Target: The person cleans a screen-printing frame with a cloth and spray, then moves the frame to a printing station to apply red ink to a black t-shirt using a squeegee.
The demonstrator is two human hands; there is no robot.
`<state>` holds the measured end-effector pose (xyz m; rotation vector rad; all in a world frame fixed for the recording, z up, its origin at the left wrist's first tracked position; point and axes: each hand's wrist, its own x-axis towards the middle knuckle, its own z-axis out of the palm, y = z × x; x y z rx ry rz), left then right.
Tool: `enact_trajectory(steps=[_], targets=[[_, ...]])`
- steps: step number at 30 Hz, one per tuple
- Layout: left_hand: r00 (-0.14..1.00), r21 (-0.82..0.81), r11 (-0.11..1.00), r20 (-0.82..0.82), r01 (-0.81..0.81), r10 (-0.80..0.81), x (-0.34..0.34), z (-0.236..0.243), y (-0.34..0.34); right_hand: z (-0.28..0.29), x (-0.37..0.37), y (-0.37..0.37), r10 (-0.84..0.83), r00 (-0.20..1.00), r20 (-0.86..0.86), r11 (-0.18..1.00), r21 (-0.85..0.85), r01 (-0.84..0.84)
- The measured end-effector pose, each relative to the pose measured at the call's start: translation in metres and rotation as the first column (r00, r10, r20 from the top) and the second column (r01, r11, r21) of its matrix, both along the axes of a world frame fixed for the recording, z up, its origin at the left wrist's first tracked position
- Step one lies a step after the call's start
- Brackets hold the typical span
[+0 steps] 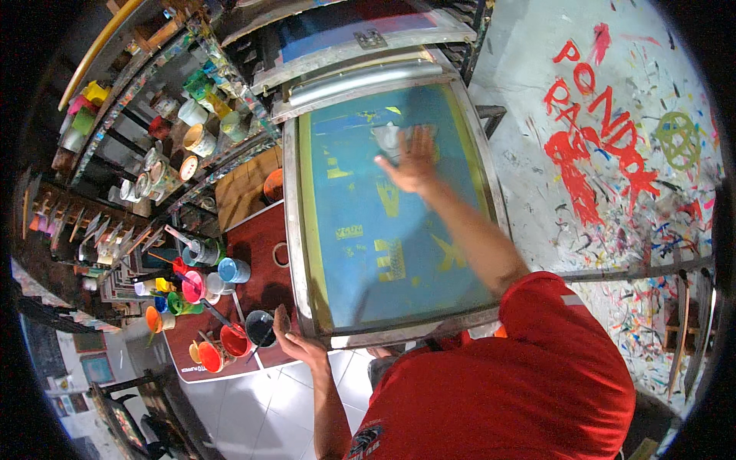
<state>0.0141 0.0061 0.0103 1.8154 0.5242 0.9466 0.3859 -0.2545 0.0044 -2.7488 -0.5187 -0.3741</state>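
A large screen-printing frame with blue mesh and yellow design patches lies in front of me, its metal border all round. My right hand presses flat on a pale cloth near the far part of the mesh, fingers spread. My left hand grips the near left corner of the metal frame, beside a dark pot of paint. I wear a red shirt.
Many open paint pots in red, orange, green, pink and blue crowd a dark red table at the left. Shelves with more jars rise behind. A paint-splattered white wall stands at the right. White floor tiles lie below.
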Motion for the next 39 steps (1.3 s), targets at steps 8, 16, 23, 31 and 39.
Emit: enact_trajectory(steps=[8, 16, 23, 31, 39], targets=[[0.998, -0.051, 0.997, -0.021, -0.052, 0.051, -0.004, -0.003, 0.002, 0.045, 0.006, 0.080, 0.495, 0.857, -0.145, 0.862, -0.042, -0.505], [0.999, -0.068, 0.997, -0.033, -0.033, 0.031, 0.001, -0.004, 0.001, 0.031, 0.027, 0.119, 0.481, 0.876, -0.030, 0.864, -0.154, -0.479], [0.996, -0.082, 0.995, -0.066, -0.063, 0.057, -0.008, -0.003, 0.000, 0.027, 0.121, -0.017, -0.028, 0.986, -0.163, 0.976, 0.209, 0.062], [0.997, -0.084, 0.996, -0.070, -0.018, 0.012, 0.003, -0.009, 0.000, 0.018, 0.125, 0.053, -0.060, 0.980, -0.192, 0.993, -0.112, 0.039], [0.993, -0.020, 0.998, -0.108, -0.052, 0.050, 0.000, -0.006, -0.001, 0.036, 0.132, 0.025, -0.471, 0.866, -0.168, 0.870, -0.247, 0.426]])
